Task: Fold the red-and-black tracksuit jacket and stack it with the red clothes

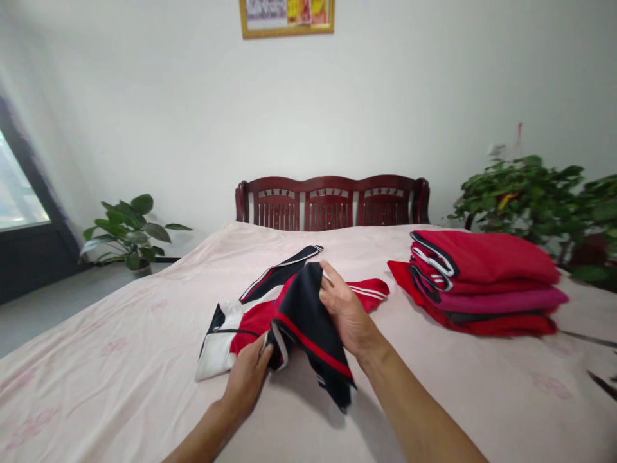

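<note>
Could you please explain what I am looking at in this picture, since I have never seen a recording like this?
There is no machine here: a person wears a camera on the head, so the single view looks forward and down at their own bare hands. The left hand and right hand both grip a red, black and white jacket lying partly on a bed with a pale pink sheet. To the right sits a stack of folded red clothes. Behind are a dark wooden headboard, a white wall and potted plants on either side.
</note>
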The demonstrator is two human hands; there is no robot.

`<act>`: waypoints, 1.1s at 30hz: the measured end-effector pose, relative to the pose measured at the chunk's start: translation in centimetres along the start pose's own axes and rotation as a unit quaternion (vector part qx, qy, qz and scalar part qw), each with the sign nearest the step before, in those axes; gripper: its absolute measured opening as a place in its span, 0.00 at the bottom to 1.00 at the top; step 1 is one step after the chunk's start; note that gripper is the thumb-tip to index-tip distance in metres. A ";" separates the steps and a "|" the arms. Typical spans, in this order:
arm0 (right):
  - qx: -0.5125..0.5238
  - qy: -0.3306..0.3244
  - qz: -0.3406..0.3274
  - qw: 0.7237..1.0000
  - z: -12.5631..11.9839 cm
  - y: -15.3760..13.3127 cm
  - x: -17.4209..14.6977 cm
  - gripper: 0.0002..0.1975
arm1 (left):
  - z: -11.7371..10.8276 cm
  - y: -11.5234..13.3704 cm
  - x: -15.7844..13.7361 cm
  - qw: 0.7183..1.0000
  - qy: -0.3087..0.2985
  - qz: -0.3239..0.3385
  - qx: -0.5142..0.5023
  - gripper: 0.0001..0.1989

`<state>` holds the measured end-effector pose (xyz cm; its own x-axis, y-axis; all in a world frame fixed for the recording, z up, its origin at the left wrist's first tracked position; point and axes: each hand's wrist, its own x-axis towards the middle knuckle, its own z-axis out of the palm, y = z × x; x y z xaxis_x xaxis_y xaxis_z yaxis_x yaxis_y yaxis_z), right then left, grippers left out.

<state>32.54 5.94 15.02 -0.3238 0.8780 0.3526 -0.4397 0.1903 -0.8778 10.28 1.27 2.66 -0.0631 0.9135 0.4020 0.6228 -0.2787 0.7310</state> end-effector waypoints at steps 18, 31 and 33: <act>-0.695 0.116 0.120 0.700 -15.7 7.1 7.4 0.19 | -2.9 -0.8 0.6 0.957 -0.132 0.018 0.257 0.30; -0.718 0.181 0.116 0.662 -20.8 3.1 -5.0 0.08 | -6.8 -1.6 -1.4 0.947 -0.260 0.184 0.034 0.17; -0.699 0.198 0.163 0.667 -22.1 2.2 -6.9 0.08 | -7.2 -1.5 -1.6 0.950 -0.276 0.145 -0.014 0.17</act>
<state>52.37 9.98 3.46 0.1573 0.9672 0.1993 0.9016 -0.0583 -0.4286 3.77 -1.87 4.90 0.5309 0.8114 0.2444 0.5298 -0.5429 0.6516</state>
